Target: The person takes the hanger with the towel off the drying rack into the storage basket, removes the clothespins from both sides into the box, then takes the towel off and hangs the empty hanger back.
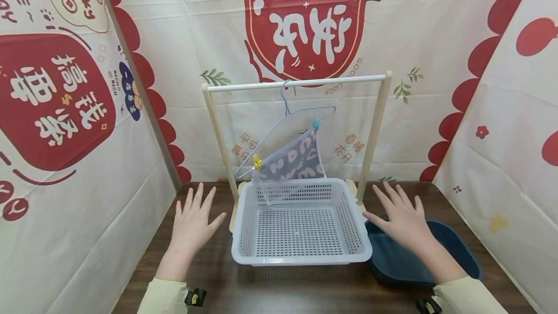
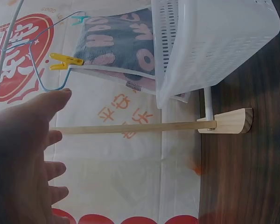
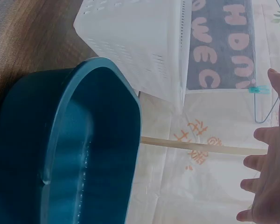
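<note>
My left hand (image 1: 192, 222) hovers with spread fingers left of a white perforated basket (image 1: 301, 259). On the other side, my right hand (image 1: 402, 221) is spread the same way above a dark blue basin (image 1: 457, 251). Neither hand holds anything. Behind the basket, a blue wire hanger (image 1: 266, 135) hangs tilted from the rack's white bar (image 1: 335, 80). A grey cloth with pink letters (image 1: 296, 159) is fastened to it by a yellow clip (image 2: 65, 61) and a teal clip (image 3: 259, 89). The basket hides the cloth's lower part.
The wooden rack's left post (image 1: 220, 139) and right post (image 1: 374, 134) rise behind the basket. Everything stands on a dark wooden table (image 1: 209, 275). Printed white curtains (image 1: 174, 23) enclose the back and both sides.
</note>
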